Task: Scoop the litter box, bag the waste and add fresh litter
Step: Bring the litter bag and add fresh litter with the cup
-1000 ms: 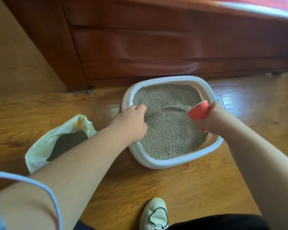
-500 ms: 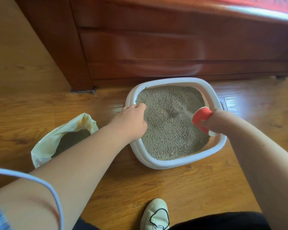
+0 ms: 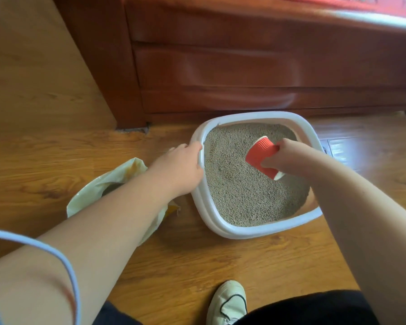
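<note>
A white litter box sits on the wooden floor, filled with grey-brown litter. My left hand grips the box's left rim. My right hand holds a red paper cup over the litter, tilted with its mouth pointing up and away toward the far side. A pale yellow plastic bag lies open on the floor left of the box, partly hidden by my left forearm; dark contents show inside it.
A dark red wooden cabinet stands right behind the box. My white shoe and dark trouser leg are at the bottom. A white cable crosses my left arm. Wooden floor surrounds the box.
My right hand moved the red cup toward the middle of the box and turned its mouth upward. My left hand shifted from the litter's edge to the outer left rim.
</note>
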A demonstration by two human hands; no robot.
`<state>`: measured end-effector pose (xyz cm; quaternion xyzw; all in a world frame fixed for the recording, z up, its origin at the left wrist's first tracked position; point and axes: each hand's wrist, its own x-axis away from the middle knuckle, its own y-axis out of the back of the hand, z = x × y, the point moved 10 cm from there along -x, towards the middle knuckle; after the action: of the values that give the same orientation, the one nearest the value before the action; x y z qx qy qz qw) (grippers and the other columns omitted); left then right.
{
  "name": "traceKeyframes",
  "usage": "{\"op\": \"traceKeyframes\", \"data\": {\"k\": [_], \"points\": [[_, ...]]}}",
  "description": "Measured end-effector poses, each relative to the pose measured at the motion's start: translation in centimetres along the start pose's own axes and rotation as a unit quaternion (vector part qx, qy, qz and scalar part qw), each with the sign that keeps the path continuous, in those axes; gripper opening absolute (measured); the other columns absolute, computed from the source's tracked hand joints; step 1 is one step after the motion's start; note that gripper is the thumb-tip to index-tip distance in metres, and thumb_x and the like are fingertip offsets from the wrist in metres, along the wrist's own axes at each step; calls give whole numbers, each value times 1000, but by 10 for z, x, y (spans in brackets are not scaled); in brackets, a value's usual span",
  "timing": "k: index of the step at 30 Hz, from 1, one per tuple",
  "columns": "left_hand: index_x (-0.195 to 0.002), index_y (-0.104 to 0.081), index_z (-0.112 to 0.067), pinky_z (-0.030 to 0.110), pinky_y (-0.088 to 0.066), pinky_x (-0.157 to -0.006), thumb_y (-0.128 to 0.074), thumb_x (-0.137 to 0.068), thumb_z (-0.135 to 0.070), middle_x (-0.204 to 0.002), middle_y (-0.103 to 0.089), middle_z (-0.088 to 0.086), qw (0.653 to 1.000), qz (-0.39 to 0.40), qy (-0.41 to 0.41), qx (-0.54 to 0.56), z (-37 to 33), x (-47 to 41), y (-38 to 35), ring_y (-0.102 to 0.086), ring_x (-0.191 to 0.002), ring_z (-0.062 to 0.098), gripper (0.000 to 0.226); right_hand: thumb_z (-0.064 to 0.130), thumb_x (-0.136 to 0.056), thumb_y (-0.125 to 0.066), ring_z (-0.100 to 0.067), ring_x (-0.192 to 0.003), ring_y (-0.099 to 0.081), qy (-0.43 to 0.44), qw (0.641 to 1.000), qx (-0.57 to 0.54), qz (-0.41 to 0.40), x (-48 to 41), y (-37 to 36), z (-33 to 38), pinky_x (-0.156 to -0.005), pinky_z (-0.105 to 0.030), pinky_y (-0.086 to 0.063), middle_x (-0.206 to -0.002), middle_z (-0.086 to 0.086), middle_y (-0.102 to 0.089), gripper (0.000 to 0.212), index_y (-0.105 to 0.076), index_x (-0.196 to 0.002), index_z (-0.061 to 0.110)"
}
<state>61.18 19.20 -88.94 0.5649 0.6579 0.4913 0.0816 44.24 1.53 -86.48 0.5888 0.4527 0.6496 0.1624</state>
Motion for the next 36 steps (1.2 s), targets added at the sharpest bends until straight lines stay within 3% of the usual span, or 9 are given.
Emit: {"op": "traceKeyframes", "data": {"k": [4, 8, 13, 17, 20, 25, 29, 32, 36], "points": [[-142, -36, -25, 40, -44, -96, -43, -97, -26, -137, -51, 2, 999, -27, 38, 9, 42, 16, 27, -49, -124, 27, 46, 33, -74, -78, -15, -73, -57, 94, 994, -57, 10, 14, -5, 67, -59, -30, -46, -87, -2, -60, 58, -48, -118, 10], [-143, -36, -25, 41, -47, -93, -43, -97, -26, -135, -53, 2, 996, -29, 83, -7, 92, 40, 48, -52, -119, 25, 47, 31, -71, -81, -16, -84, -61, 228, 967, -76, 80, 42, -23, 149, -69, -34, -53, -98, -1, -62, 67, -39, -122, 18], [-141, -38, -25, 43, -53, -85, -47, -97, -30, -127, -58, 3, 984, -14, 173, -45, 154, 77, 67, -57, -104, 24, 45, 34, -70, -81, -9, -84, -58, 366, 923, -32, 114, 87, -36, 244, -67, -28, -47, -97, 11, -57, 60, -40, -113, 30], [-128, -47, -24, 41, -53, -79, -48, -92, -29, -108, -61, 2, 964, 45, 252, -66, 199, 105, 64, -59, -90, 22, 36, 48, -70, -79, -11, -89, -60, 412, 899, 50, 139, 114, -55, 291, -80, -36, -53, -100, 11, -61, 59, -44, -115, 31], [-124, -51, -21, 38, -53, -78, -46, -93, -32, -105, -63, 2, 959, 76, 263, -75, 213, 112, 59, -60, -88, 22, 34, 52, -75, -77, -13, -89, -59, 422, 885, 120, 153, 127, -76, 306, -79, -34, -50, -105, 8, -60, 61, -44, -120, 27], [-124, -53, -20, 34, -49, -71, -45, -93, -28, -104, -63, 3, 963, 49, 258, -54, 218, 115, 65, -60, -90, 23, 33, 47, -82, -72, -20, -103, -60, 386, 888, 199, 150, 123, -100, 301, -89, -40, -52, -123, 3, -60, 65, -45, -136, 21], [-115, -57, -15, 31, -41, -61, -47, -93, -23, -101, -63, 4, 958, 74, 269, -65, 223, 113, 58, -59, -86, 22, 26, 41, -95, -53, -18, -82, -56, 355, 904, 218, 100, 112, -81, 290, -74, -32, -49, -95, 0, -62, 23, -57, -90, 19], [-99, -62, -7, 31, -42, -62, -48, -95, -28, -90, -64, 6, 943, 136, 287, -95, 232, 113, 40, -58, -76, 23, 26, 52, -100, -37, -21, -84, -56, 292, 906, 280, 127, 99, -99, 268, -89, -36, -50, -80, 1, -58, 48, -63, -88, 14], [-116, -62, -6, 33, -44, -80, -43, -99, -43, -112, -60, 11, 922, 220, 294, -123, 239, 120, 13, -56, -96, 27, 44, 58, -101, -29, -17, -72, -58, 231, 905, 291, 209, 104, -132, 247, -95, -35, -47, -66, 2, -61, 62, -52, -64, 14]]}}
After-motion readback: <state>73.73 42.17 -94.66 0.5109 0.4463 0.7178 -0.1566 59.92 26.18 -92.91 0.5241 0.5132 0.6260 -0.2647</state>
